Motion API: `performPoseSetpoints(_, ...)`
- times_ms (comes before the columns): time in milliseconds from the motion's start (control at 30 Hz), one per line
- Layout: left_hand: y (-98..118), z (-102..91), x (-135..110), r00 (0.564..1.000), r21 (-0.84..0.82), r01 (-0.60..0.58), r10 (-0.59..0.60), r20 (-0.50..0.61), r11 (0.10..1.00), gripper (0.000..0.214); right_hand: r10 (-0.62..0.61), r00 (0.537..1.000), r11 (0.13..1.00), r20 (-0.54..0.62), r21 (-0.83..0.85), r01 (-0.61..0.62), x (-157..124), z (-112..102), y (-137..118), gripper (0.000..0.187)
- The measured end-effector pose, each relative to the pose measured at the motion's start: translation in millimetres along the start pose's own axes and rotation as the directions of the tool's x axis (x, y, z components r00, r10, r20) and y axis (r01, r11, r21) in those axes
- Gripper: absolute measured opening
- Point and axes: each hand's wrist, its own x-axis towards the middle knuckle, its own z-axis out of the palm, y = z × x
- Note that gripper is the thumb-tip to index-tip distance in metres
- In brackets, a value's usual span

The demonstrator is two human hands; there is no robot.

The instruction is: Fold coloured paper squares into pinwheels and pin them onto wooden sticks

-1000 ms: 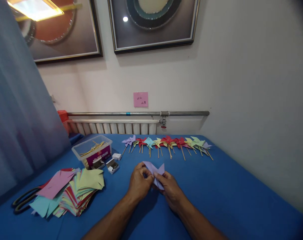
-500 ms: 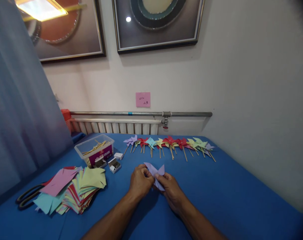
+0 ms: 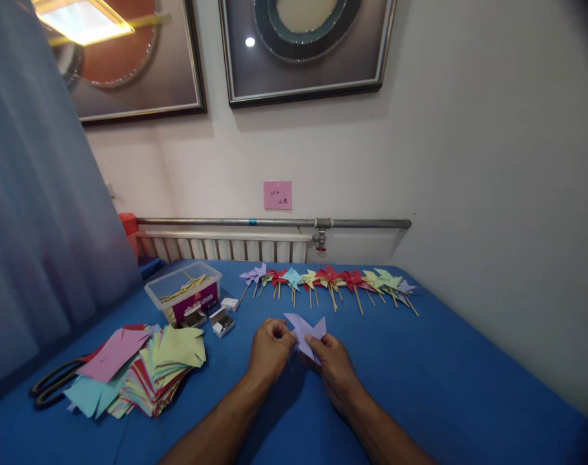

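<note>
A folded purple paper pinwheel (image 3: 302, 329) is held above the blue table, its pointed blades standing up at the top left and top right. My right hand (image 3: 333, 363) grips it from the right, thumb pressed on the front near its middle and fingers behind. At the paper's left edge, my left hand (image 3: 271, 349) is closed in a pinch, thumb and forefinger together; whether a small part is also between them is hidden. No stick shows on this pinwheel.
Finished pinwheels on sticks (image 3: 330, 276) lie in a row at the back. Left are a plastic tub of sticks (image 3: 197, 303), small open boxes (image 3: 222, 321), a stack of cut paper sheets (image 3: 178, 349) and scissors (image 3: 56, 381). A wall (image 3: 492, 194) bounds the blue table (image 3: 420, 387).
The pinwheel and my right hand have shifted slightly right. My left hand's fingertips have moved a little left and up, from over the paper to its left edge.
</note>
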Motion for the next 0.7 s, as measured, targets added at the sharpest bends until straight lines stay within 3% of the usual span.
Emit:
performPoseSetpoints(100,-1,-3.3,6,0.977,-0.136,0.210,-0.201,0.078,0.968,0.012,0.048,0.999,0.998,0.003,0.049,-0.048,-3,-1,-4,0.034)
performPoseSetpoints(200,-4,-4.3,9,0.938,-0.225,0.318,-0.271,0.216,0.921,0.018,0.054,0.998,0.998,0.031,0.034,-0.055,-4,1,-3,0.033)
performPoseSetpoints(467,-16,-1.7,9,0.936,-0.272,0.310,-0.242,0.256,0.911,0.027,0.027,0.999,0.998,0.016,-0.063,-0.026,4,1,5,0.027)
performPoseSetpoints(700,-19,1.6,9,0.924,-0.231,0.351,-0.296,0.242,0.907,0.030,0.017,0.999,0.995,0.027,-0.103,-0.014,0,2,2,0.028)
